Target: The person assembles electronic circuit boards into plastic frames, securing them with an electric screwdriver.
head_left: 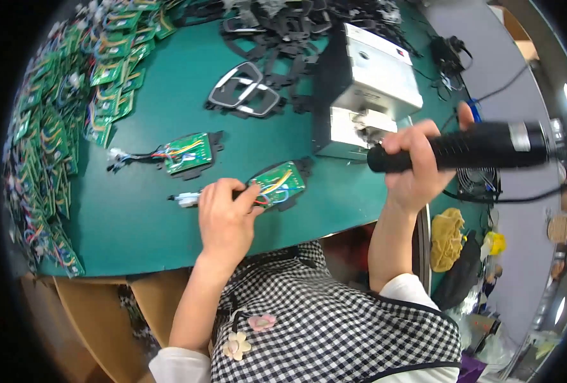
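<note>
My right hand [420, 159] is wrapped round a black electric screwdriver [481, 148], lifted above the table and lying nearly level. Its tip end points left, beside a white and black box-shaped screw feeder [379, 80]. With fingers bent, my left hand [227, 214] grips the left edge of a green circuit board [280, 184] seated on a black plastic bracket, where colored wires leave the board. A white connector [186, 200] sticks out to the left of that hand. Farther left lies a second wired circuit board [189, 155] on its own black bracket.
Rows of wired green boards [44, 140] are piled along the left of the green table [137, 236]. Black plastic frames [245, 89] with silver trim heap up at the back. A cable [519, 199] trails from the screwdriver. A yellow cloth [447, 239] lies at the right.
</note>
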`<state>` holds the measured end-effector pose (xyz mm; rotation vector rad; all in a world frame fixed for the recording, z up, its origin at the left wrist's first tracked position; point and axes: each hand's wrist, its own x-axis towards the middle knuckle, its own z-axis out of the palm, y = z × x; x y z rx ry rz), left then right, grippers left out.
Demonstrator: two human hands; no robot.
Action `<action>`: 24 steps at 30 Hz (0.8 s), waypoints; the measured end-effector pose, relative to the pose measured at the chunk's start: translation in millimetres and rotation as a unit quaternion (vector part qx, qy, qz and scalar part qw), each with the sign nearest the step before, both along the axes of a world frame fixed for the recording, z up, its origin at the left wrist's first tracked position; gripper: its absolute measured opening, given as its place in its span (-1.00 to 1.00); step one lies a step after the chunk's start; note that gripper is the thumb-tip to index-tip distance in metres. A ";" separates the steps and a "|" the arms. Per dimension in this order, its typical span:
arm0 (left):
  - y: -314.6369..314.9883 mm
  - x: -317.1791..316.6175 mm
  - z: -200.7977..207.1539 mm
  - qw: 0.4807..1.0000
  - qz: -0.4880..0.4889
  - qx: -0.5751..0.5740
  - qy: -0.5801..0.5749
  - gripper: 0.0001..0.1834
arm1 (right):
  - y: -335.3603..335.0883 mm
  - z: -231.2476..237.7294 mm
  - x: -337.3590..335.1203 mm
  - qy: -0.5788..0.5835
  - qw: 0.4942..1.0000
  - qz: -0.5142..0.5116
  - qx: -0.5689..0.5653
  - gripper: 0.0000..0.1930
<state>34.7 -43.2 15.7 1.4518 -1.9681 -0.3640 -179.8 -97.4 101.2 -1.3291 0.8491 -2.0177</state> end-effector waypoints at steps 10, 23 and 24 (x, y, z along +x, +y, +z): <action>3.1 -7.1 -6.4 0.999 0.034 0.005 0.028 -0.68 | -8.1 -35.9 93.6 0.011 0.979 0.197 0.056 -0.11; -4.1 -8.5 -14.6 0.998 0.027 -0.009 0.063 -0.90 | -24.6 -47.3 103.0 0.220 0.914 0.329 0.090 -0.56; -4.3 -8.0 -11.6 0.998 0.025 -0.001 0.052 -0.89 | -23.5 -46.8 98.1 0.221 0.916 0.323 0.085 -0.56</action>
